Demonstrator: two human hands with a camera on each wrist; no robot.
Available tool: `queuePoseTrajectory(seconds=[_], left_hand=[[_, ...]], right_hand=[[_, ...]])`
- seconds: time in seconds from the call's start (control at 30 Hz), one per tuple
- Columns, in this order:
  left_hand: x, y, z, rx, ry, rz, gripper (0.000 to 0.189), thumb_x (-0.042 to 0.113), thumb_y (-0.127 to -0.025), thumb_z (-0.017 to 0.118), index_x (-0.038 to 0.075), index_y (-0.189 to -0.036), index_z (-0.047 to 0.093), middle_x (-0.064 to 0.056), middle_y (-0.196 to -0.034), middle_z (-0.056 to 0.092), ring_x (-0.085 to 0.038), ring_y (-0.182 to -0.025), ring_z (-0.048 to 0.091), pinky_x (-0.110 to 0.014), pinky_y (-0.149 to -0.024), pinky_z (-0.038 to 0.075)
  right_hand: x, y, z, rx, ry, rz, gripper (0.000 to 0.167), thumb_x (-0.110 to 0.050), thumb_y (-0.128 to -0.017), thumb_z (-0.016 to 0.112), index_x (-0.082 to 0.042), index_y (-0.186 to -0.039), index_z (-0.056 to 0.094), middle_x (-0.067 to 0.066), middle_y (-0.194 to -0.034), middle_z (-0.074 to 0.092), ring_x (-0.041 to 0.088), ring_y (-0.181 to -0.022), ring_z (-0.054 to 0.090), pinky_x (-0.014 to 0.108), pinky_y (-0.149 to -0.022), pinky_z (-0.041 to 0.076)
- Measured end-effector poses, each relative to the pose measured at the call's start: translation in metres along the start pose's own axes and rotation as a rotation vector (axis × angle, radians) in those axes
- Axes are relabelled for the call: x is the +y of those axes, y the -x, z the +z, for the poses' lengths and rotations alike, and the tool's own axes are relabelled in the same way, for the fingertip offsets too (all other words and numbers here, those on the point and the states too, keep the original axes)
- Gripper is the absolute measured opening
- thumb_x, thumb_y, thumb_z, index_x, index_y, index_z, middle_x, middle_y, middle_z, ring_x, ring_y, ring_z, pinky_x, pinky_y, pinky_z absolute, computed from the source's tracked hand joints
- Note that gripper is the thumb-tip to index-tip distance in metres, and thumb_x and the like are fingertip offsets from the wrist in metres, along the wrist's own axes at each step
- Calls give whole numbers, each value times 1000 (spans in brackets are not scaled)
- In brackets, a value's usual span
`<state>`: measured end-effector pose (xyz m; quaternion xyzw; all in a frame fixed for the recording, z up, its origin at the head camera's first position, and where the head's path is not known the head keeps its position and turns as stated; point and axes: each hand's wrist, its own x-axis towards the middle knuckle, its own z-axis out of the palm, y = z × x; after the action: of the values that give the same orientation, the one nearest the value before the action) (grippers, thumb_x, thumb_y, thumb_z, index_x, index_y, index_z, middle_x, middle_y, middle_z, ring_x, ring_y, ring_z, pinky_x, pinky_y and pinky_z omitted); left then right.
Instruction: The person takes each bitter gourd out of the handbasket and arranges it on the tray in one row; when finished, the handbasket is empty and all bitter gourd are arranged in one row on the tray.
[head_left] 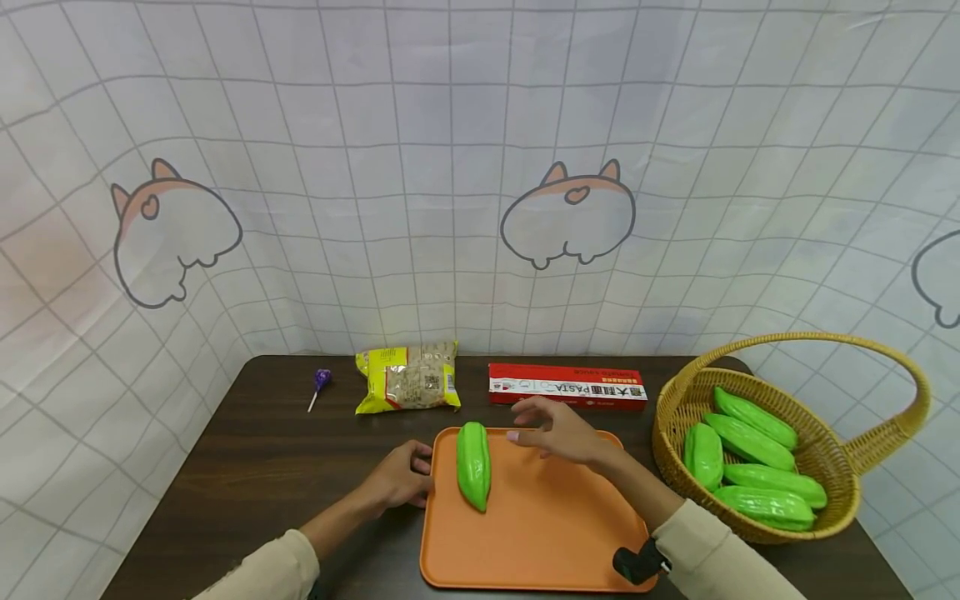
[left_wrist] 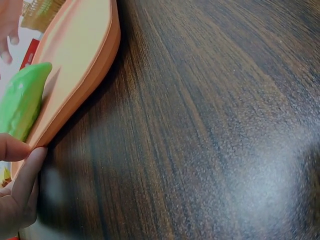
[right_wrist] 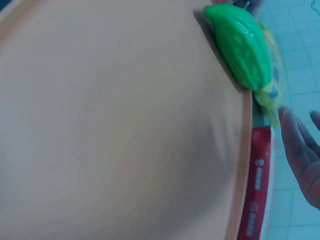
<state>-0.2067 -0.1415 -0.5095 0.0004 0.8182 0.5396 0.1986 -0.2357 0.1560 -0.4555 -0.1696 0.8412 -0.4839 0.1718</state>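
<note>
An orange tray (head_left: 540,533) lies on the dark wooden table. On its left part rests a glossy green ridged gourd (head_left: 473,465) with a pointed end. My left hand (head_left: 401,477) pinches the tray's left rim; in the left wrist view, the thumb (left_wrist: 14,147) and a finger meet at that rim. Over the far part of the tray hovers my right hand (head_left: 558,431), its fingers loosely spread and holding nothing. The right wrist view shows this hand (right_wrist: 302,150) apart from the gourd (right_wrist: 242,47).
A wicker basket (head_left: 663,454) with a tall handle stands at the right, holding several similar green gourds (head_left: 765,508). Behind the tray lie a red pasta box (head_left: 567,387) and a yellow clear-fronted food bag (head_left: 409,377). A purple lollipop (head_left: 321,382) is farther left. A white gridded curtain (head_left: 450,167) hangs behind.
</note>
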Motion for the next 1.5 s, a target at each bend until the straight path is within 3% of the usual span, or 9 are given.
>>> queuePoseTrajectory(seconds=[0.27,0.57,0.77,1.17,1.5], left_hand=[[-1,-1,-1,-8,8,2,56,-2,-77,69,-7,-130,50,-17,-103,57,-21,-71,64,-37,-60,63],[-2,-1,-2,-3,15,2,58,-3,-77,71,-6,-131,51,-17,-102,57,-21,-70,64,-37,-60,63],[-2,0,-2,-4,31,2,59,-3,-76,72,-6,-131,51,-17,-103,57,-22,-71,65,-38,-60,63],[-1,0,-3,-13,73,22,61,-5,-75,70,-8,-133,50,-18,-103,56,-21,-71,64,-38,-61,64],[-3,1,-2,4,61,13,62,-4,-76,72,-7,-134,51,-18,-103,57,-22,-72,65,-38,-60,63]], right_hand=[[-11,30,-24,-31,27,-32,56,-39,-92,71,-13,-139,54,15,-131,61,19,-90,68,36,-76,60],[-21,60,-49,-57,17,-59,54,-32,-94,69,-12,-141,52,15,-133,58,25,-100,67,44,-77,59],[-24,75,-68,-99,42,-127,48,-24,-96,67,-10,-139,52,18,-131,57,23,-92,67,36,-71,58],[-5,108,-117,-139,77,-123,41,-14,-99,61,-12,-139,52,19,-133,57,20,-103,68,31,-82,58],[18,125,-157,-154,43,-73,44,-10,-103,50,-9,-147,45,17,-137,55,18,-114,65,36,-85,59]])
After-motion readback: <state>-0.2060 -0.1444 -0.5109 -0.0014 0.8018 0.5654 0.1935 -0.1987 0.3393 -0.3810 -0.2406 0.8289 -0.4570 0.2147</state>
